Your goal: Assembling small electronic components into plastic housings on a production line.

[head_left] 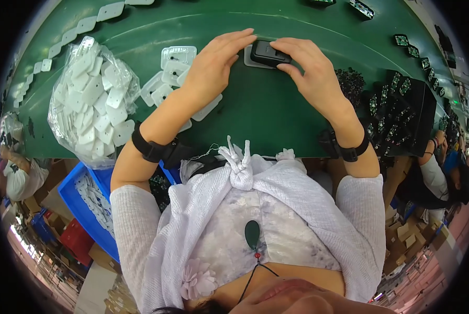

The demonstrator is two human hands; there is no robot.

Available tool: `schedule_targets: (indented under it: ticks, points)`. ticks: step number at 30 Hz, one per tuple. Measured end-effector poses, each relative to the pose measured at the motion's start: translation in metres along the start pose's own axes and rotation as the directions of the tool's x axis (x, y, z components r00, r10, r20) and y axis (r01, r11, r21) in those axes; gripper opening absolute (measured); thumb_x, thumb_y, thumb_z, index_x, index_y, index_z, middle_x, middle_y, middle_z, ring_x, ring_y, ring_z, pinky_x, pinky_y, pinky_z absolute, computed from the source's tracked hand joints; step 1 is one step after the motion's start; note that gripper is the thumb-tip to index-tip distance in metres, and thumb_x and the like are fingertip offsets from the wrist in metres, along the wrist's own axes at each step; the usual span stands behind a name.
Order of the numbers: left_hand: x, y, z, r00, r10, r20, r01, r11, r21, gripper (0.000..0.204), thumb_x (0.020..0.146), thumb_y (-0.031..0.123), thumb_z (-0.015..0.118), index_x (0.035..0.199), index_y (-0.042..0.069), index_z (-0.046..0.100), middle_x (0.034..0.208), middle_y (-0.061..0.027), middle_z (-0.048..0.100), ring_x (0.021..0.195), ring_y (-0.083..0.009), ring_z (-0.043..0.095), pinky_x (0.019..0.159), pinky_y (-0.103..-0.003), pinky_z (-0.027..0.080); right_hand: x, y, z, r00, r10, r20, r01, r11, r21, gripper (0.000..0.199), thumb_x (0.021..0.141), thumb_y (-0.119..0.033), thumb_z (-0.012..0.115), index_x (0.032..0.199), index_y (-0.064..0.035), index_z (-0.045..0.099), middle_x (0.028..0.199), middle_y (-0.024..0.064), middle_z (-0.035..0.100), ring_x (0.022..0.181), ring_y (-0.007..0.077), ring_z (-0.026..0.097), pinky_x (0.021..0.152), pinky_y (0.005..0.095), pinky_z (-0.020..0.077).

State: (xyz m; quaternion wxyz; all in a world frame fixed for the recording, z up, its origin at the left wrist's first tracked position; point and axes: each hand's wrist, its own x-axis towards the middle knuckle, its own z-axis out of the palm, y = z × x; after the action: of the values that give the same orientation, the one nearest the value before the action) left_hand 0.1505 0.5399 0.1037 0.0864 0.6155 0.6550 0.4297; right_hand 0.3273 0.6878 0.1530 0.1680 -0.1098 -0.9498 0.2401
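Note:
A black plastic case [266,51] with rounded corners lies on top of a pale rectangular plate [251,62] on the green table. My right hand [314,64] grips the case at its right end, with the thumb on the near side and the fingers over the top. My left hand [211,64] is beside the left edge of the plate, its fingers stretched out toward the case and holding nothing. Several loose white plastic plates [179,54] with cut-out holes lie by my left wrist and under that forearm.
A clear bag heaped with white plates [90,99] stands on the left of the green table [260,118]. To the right are a pile of small black parts [351,82] and a black tray [420,112] with circuit boards. Rows of plates and boards curve along both sides. A blue bin [77,196] sits below left.

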Motion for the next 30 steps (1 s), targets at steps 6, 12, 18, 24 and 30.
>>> schedule_targets:
  ticks: [6,12,18,24,30]
  points:
    - [-0.014,0.0,-0.001,0.993,0.037,0.108,-0.045,0.996,0.075,0.053,0.081,-0.01,0.05,0.131,0.006,0.057,0.138,-0.0088,0.056,0.129,-0.0296,0.051,0.104,-0.04,0.042,0.006,-0.004,0.007,0.997,-0.027,0.068,0.028,0.999,-0.019,0.04,0.076,-0.001,0.071,0.115,-0.0056,0.063,0.116,0.009,0.065,0.108,0.0293,0.06,0.092,0.0369,0.0499]
    - [-0.014,0.005,-0.003,0.988,0.04,0.151,-0.068,0.981,0.183,0.057,0.078,-0.01,0.049,0.133,0.007,0.056,0.139,-0.008,0.055,0.131,-0.0272,0.05,0.105,-0.04,0.041,0.006,-0.001,0.01,0.995,-0.077,0.065,0.082,0.993,-0.082,0.04,0.076,0.001,0.07,0.115,-0.0062,0.064,0.115,0.0083,0.065,0.105,0.0273,0.061,0.088,0.0353,0.0515]
    - [-0.015,0.01,-0.007,0.978,0.038,0.205,-0.112,0.925,0.363,0.06,0.078,-0.004,0.055,0.136,0.01,0.053,0.143,-0.0046,0.051,0.13,-0.0237,0.049,0.105,-0.04,0.04,-0.001,-0.008,0.027,0.996,-0.08,-0.049,0.065,0.965,-0.252,0.048,0.072,0.006,0.068,0.118,-0.0084,0.065,0.113,0.007,0.065,0.1,0.026,0.062,0.079,0.0337,0.0543]
    - [-0.018,0.016,0.002,0.975,0.064,0.213,-0.16,0.866,0.474,0.055,0.079,0.005,0.06,0.134,0.005,0.053,0.142,-0.0087,0.051,0.124,-0.0255,0.054,0.101,-0.04,0.042,-0.004,-0.007,0.031,0.998,-0.006,-0.059,-0.001,0.993,-0.122,0.046,0.073,0.006,0.067,0.116,-0.0087,0.067,0.112,0.0083,0.065,0.099,0.0275,0.062,0.081,0.0348,0.0538]
    - [0.002,0.016,0.011,0.997,-0.012,0.083,-0.028,0.881,0.472,0.046,0.081,0.014,0.066,0.124,0.001,0.058,0.126,-0.0147,0.062,0.114,-0.0251,0.06,0.096,-0.036,0.046,0.022,0.01,0.005,0.923,0.345,0.171,-0.382,0.766,0.518,0.042,0.083,-0.009,0.072,0.123,-0.0045,0.063,0.109,0.0075,0.068,0.105,0.0152,0.061,0.092,0.0291,0.0484]
